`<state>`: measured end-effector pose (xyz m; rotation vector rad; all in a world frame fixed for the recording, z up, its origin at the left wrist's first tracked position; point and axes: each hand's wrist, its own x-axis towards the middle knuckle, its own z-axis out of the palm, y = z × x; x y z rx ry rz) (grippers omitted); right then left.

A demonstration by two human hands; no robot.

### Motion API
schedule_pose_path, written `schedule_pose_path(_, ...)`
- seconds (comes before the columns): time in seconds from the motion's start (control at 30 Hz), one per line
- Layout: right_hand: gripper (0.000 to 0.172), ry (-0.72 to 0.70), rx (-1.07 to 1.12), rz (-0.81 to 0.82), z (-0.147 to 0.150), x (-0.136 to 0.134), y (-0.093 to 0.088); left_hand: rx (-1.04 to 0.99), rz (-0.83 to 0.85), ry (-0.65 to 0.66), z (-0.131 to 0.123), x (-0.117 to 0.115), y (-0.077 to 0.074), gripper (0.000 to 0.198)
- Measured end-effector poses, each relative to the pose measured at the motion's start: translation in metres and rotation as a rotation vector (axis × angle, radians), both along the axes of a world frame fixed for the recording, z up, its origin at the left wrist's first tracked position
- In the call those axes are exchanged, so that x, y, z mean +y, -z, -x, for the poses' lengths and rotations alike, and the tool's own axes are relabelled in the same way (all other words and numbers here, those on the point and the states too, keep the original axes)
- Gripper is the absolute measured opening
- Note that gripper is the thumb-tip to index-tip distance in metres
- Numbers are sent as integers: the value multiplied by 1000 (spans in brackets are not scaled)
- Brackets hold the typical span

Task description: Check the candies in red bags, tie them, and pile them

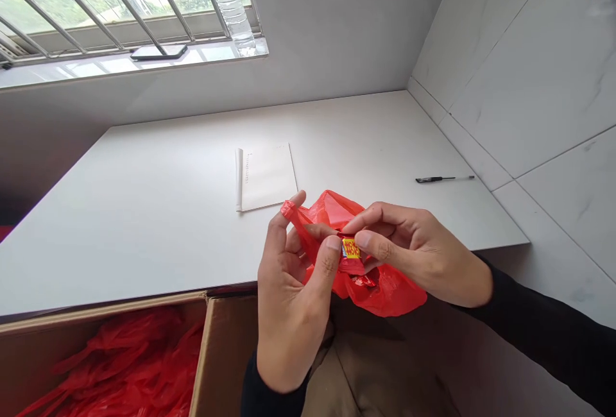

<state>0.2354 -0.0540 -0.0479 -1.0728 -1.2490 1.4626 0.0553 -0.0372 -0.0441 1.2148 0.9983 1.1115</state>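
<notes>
A small red packet with a yellow printed label [351,248] is held above the table's front edge, between my two hands. My left hand [298,295] presses its thumb against the packet's left side, and the twisted handle of a red plastic bag [394,292] loops over one of its fingers. On the packet's right side, the thumb and fingers of my right hand [414,250] pinch it. The thin bag hangs crumpled behind and below the packet. Another shiny red wrapper [364,281] shows in the bag's mouth, partly covered. What else the bag holds is hidden.
An open cardboard box [206,340] full of red plastic bags [129,359] stands at lower left, against the white table [158,212]. A notebook [267,176] and a pen [443,179] lie on the table. A phone [158,52] and a clear bottle [233,9] are on the windowsill.
</notes>
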Motion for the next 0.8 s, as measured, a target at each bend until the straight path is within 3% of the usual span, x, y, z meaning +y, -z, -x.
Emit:
schedule_pose_path(0.17, 21, 104, 69, 27, 1, 1, -4, 3, 13, 54, 0, -1, 2, 51)
schedule_pose_path(0.47, 24, -25, 224, 194, -2, 3, -3, -131, 9, 44, 2, 5, 7, 46)
schedule_pose_path(0.8, 27, -133, 290, 344, 0, 5, 0, -180, 135, 78, 4, 9, 12, 40)
